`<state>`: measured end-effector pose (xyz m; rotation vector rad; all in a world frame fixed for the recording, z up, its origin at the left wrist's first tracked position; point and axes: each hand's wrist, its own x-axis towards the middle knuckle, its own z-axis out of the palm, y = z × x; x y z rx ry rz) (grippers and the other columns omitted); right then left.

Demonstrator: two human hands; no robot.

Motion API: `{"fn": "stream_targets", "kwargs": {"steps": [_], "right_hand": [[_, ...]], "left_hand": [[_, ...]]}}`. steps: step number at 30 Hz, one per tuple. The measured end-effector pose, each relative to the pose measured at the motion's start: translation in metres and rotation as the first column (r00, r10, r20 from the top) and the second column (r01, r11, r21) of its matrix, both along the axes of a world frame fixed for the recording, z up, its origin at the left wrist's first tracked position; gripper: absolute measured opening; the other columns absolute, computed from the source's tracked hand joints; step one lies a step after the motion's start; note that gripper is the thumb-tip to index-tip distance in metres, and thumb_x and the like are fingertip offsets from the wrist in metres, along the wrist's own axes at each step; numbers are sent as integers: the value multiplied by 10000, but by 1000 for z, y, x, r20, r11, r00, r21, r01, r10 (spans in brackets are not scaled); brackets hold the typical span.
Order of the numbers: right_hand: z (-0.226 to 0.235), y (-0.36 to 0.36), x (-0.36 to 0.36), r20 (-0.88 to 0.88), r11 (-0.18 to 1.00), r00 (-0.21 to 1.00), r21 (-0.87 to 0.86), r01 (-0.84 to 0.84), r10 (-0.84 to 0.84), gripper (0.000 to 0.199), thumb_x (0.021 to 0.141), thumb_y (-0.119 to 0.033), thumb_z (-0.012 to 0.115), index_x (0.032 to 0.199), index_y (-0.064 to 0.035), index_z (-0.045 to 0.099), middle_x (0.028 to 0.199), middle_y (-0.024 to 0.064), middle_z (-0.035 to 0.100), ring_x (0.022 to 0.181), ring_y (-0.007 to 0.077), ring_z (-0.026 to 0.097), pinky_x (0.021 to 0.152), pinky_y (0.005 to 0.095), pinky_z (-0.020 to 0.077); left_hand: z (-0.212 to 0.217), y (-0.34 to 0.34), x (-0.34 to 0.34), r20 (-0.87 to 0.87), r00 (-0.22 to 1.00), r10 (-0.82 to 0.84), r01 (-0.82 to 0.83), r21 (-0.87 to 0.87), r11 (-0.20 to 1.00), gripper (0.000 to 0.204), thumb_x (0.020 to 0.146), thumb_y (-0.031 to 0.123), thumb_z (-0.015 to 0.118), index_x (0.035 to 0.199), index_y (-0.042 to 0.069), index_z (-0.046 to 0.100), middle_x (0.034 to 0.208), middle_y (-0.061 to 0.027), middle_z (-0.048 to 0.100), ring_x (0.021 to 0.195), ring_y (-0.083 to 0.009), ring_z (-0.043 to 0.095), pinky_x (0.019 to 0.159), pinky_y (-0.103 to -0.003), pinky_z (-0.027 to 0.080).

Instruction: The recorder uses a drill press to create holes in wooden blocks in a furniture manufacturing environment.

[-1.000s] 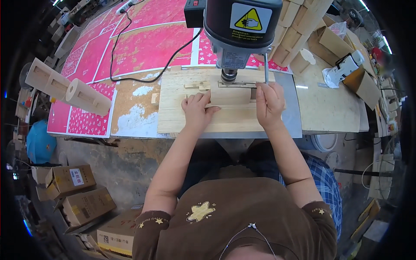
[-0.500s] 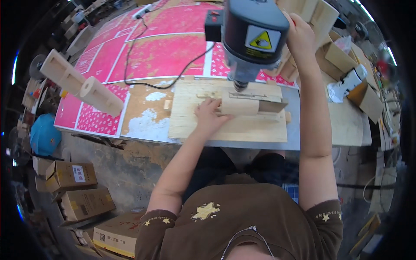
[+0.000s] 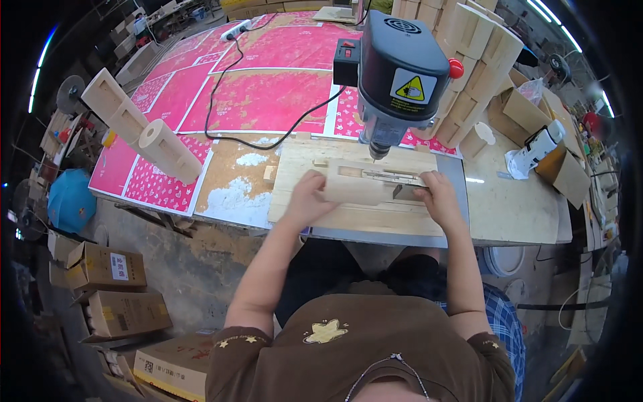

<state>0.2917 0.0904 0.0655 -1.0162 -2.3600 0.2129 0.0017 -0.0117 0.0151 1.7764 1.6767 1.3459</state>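
A pale wooden cylinder with a recess cut in its top lies on a flat board. My left hand, a little blurred, grips its left end with fingers and thumb. Over the right part of the cylinder runs a thin slotted metal strip, with a dark flat plate below it. My right hand pinches the right end of this metal piece. Just behind stands a dark bench drill press, its chuck and bit raised above the wood.
Wooden cylinders with recesses stand at the left, and more are stacked right of the drill. A black cable crosses the pink-covered table. A white bottle and cardboard boxes sit at the right.
My right hand has come down from the drill's handle side to the metal strip. The chuck has lifted off the work. The cylinder has shifted left, apparently turned slightly, under my left hand.
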Motion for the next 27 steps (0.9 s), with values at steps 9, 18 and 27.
{"fn": "stream_targets", "kwargs": {"steps": [9, 18, 27], "right_hand": [[3, -18, 2, 68, 996, 997, -79, -38, 44, 245, 720, -98, 671, 927, -45, 552, 862, 114, 552, 853, 320, 510, 741, 408, 410], [12, -32, -7, 22, 987, 994, -122, -105, 109, 237, 724, -85, 668, 926, -30, 557, 885, 114, 555, 859, 319, 497, 760, 396, 414], [11, -35, 2, 5, 991, 995, -95, -96, 97, 250, 725, -83, 666, 948, -48, 558, 876, 109, 554, 865, 320, 500, 748, 397, 416]], "left_hand": [[36, -70, -59, 227, 974, 8, -6, -8, 1000, 254, 578, 66, 782, 695, 44, 557, 679, 7, 507, 651, -100, 496, 599, -233, 395], [55, -53, -30, 539, 724, 431, -86, -550, 831, 343, 712, 326, 758, 692, 9, 630, 582, -9, 555, 454, -46, 431, 409, -205, 290], [49, -38, -17, 541, 713, 445, -61, -585, 809, 353, 740, 358, 728, 691, 33, 600, 520, 10, 511, 372, -49, 369, 365, -218, 231]]}}
